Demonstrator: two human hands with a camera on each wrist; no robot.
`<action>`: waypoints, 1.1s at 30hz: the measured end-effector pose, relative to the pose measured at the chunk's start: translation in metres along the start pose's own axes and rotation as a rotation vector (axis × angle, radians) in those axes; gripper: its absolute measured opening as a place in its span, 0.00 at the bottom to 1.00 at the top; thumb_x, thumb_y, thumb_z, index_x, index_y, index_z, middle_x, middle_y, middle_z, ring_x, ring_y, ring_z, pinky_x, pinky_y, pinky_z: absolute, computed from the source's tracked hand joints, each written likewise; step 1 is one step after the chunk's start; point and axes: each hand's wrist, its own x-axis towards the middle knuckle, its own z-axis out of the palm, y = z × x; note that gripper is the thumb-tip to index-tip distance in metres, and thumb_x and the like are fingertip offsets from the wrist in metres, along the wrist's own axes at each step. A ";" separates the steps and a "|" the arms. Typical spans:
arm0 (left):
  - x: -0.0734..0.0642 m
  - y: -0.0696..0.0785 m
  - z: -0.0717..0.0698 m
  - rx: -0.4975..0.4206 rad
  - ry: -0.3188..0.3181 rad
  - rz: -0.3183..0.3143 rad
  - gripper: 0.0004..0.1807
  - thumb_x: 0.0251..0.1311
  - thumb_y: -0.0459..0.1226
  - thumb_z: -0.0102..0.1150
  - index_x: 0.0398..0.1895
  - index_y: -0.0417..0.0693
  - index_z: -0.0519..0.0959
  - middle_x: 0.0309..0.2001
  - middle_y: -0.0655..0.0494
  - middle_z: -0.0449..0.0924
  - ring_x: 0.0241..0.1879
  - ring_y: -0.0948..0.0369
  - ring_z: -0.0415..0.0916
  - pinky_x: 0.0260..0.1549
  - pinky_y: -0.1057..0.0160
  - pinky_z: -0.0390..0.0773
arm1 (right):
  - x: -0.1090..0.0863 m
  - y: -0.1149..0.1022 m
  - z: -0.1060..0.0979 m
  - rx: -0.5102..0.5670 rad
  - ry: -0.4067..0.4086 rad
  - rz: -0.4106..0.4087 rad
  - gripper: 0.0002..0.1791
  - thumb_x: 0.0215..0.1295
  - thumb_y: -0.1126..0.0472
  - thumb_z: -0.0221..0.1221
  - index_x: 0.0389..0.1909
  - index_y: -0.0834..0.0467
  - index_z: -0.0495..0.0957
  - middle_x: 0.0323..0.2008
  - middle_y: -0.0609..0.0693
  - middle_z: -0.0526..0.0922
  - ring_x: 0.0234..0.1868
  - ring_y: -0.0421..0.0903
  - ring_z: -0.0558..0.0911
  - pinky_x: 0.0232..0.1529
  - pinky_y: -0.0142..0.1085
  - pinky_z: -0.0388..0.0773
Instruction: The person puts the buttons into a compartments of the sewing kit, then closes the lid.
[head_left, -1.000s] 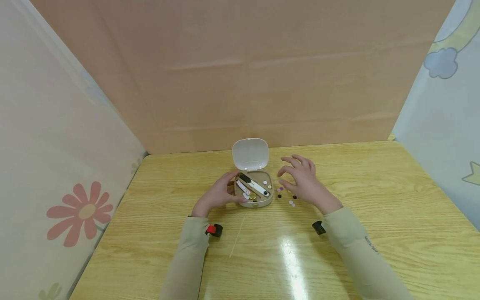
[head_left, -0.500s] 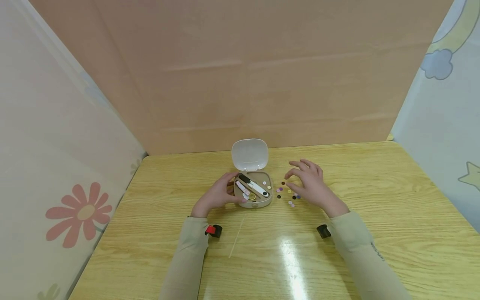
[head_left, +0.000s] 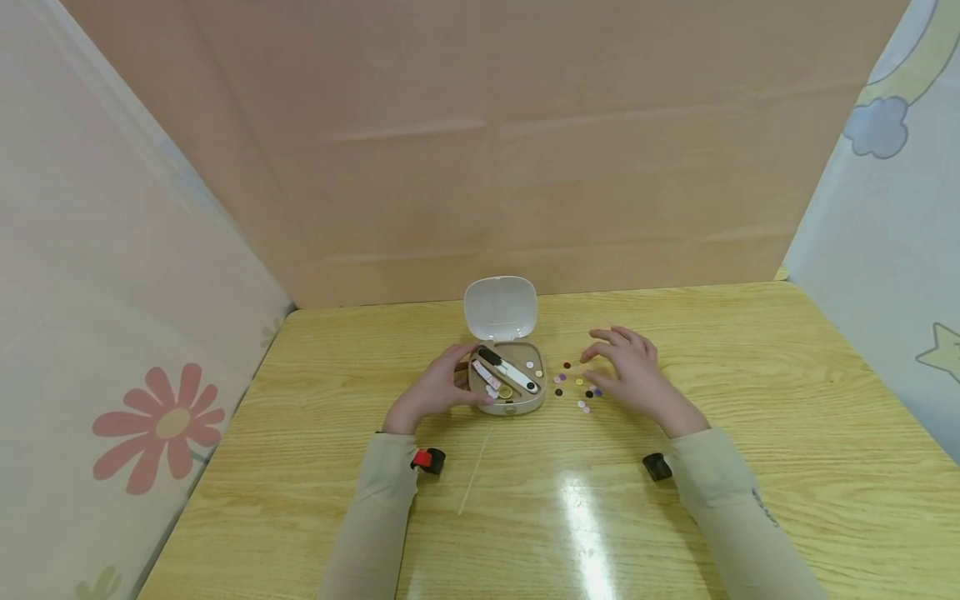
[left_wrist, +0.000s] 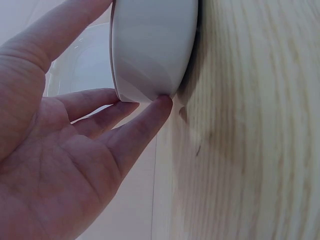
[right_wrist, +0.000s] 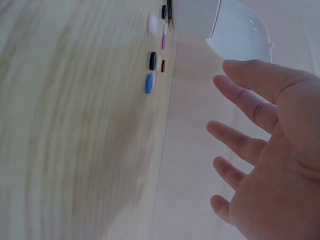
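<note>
The left hand [head_left: 433, 395] grips the left side of a small white sewing box [head_left: 525, 406], thumb at the front and fingers behind; in the left wrist view the fingertips touch the box wall [left_wrist: 155, 45]. Its lid [head_left: 501, 308] stands raised. Inside lie a white tool with a black end [head_left: 513, 375], a pink-and-white strip [head_left: 486, 375], a yellow ring [head_left: 506, 392] and a few buttons [head_left: 530, 365]. The right hand [head_left: 630, 375] hovers right of the box over loose buttons, fingers loosely bent; the right wrist view shows nothing held, thumb and forefinger close together.
Several small buttons lie on the wooden table [head_left: 337, 517] right of the box, among them a yellow button [head_left: 579, 382], a black button [head_left: 558, 392] and a blue button [right_wrist: 149, 83]. A thin pale strip [head_left: 474, 475] lies in front.
The right hand has moved right and slightly towards the front, away from the box, uncovering more of the loose buttons, including a dark red one. The left hand and the box have not moved.
</note>
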 end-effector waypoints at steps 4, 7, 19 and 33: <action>0.000 0.000 -0.001 0.004 -0.007 0.009 0.51 0.43 0.36 0.77 0.73 0.50 0.58 0.69 0.50 0.57 0.65 0.49 0.61 0.58 0.57 0.71 | -0.002 0.006 0.000 0.024 -0.005 0.011 0.10 0.62 0.61 0.63 0.43 0.57 0.80 0.65 0.64 0.63 0.68 0.69 0.50 0.62 0.67 0.38; 0.001 0.000 -0.001 0.009 -0.009 0.004 0.52 0.43 0.37 0.77 0.73 0.50 0.58 0.69 0.51 0.56 0.65 0.49 0.61 0.58 0.58 0.71 | -0.004 0.011 0.000 0.043 -0.008 0.018 0.09 0.62 0.62 0.62 0.43 0.58 0.79 0.65 0.65 0.63 0.67 0.70 0.50 0.62 0.67 0.37; 0.000 0.000 -0.001 0.026 0.001 -0.009 0.52 0.43 0.36 0.77 0.73 0.49 0.58 0.68 0.52 0.58 0.64 0.51 0.62 0.58 0.59 0.71 | -0.010 0.030 -0.002 0.134 -0.106 0.040 0.14 0.63 0.56 0.63 0.46 0.58 0.79 0.68 0.66 0.59 0.69 0.71 0.46 0.63 0.68 0.33; -0.001 0.001 0.000 0.012 -0.002 -0.010 0.51 0.44 0.35 0.76 0.73 0.50 0.58 0.68 0.52 0.58 0.64 0.51 0.62 0.58 0.59 0.71 | -0.013 0.040 0.001 0.206 -0.169 0.036 0.17 0.59 0.56 0.67 0.47 0.56 0.79 0.68 0.67 0.58 0.68 0.74 0.45 0.63 0.69 0.34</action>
